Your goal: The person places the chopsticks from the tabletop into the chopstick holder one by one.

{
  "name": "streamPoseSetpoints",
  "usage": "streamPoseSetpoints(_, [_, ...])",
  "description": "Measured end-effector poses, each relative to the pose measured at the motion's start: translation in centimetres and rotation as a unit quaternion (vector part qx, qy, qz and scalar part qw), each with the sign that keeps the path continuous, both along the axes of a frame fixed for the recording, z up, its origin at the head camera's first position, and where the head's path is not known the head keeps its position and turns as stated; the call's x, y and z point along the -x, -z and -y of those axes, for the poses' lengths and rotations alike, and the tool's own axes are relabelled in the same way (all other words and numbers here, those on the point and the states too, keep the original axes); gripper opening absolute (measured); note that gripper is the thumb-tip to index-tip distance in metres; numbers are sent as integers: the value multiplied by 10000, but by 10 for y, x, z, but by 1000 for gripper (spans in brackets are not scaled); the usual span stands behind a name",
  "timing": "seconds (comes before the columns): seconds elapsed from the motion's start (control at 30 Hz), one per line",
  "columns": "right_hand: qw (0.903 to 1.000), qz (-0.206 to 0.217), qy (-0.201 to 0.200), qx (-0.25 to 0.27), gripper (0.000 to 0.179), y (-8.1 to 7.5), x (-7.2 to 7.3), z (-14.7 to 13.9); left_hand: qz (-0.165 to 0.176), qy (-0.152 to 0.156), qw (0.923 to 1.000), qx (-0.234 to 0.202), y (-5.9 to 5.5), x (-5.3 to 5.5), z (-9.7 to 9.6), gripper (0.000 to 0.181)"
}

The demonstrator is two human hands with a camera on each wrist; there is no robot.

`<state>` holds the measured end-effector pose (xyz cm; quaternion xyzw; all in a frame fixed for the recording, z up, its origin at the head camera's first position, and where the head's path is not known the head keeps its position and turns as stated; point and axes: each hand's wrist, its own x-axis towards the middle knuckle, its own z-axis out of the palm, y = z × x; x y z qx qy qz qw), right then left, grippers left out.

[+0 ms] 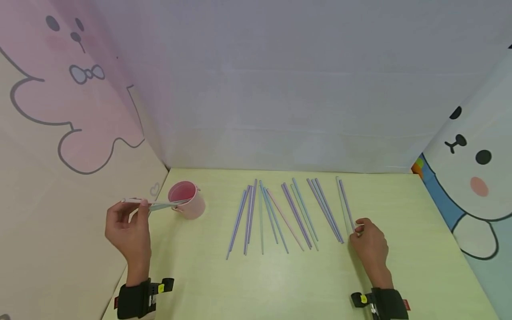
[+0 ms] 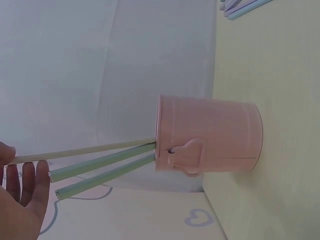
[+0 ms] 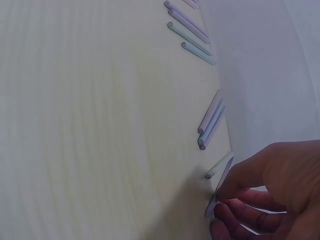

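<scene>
I think the left hand (image 1: 130,233), pinching a pale straw (image 2: 85,150), should guide it gently at the bucket (image 2: 220,125), while the right hand (image 1: 371,249) pinches a purple straw (image 1: 346,204).

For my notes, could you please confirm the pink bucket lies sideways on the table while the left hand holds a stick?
The pink bucket isn't sideways: the head view shows it upright on the table, while the left hand holds a stick.
</scene>
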<state>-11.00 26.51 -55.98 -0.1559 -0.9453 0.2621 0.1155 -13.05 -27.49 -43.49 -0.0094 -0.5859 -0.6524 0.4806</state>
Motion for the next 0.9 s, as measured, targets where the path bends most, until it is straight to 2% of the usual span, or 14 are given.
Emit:
streamPoseSetpoints(0.23, [9999, 94, -33, -81, 25, -2, 6, 1, 16, -81, 9995, 305, 4, 1, 2, 29])
streamPoseSetpoints(0.47, [9990, 399, -159, -89, 23, -8, 10, -2, 413, -293, 9941, 957, 5, 2, 3, 28])
streamPoseSetpoints(0.73, [9976, 643, -235, -109, 27, -13, 9, -5, 184, -162, 9969, 741, 5, 0, 2, 25])
streamPoseSetpoints(0.9, [9947, 989, -260, -116, 27, -18, 8, -8, 160, -154, 9974, 683, 2, -1, -2, 24])
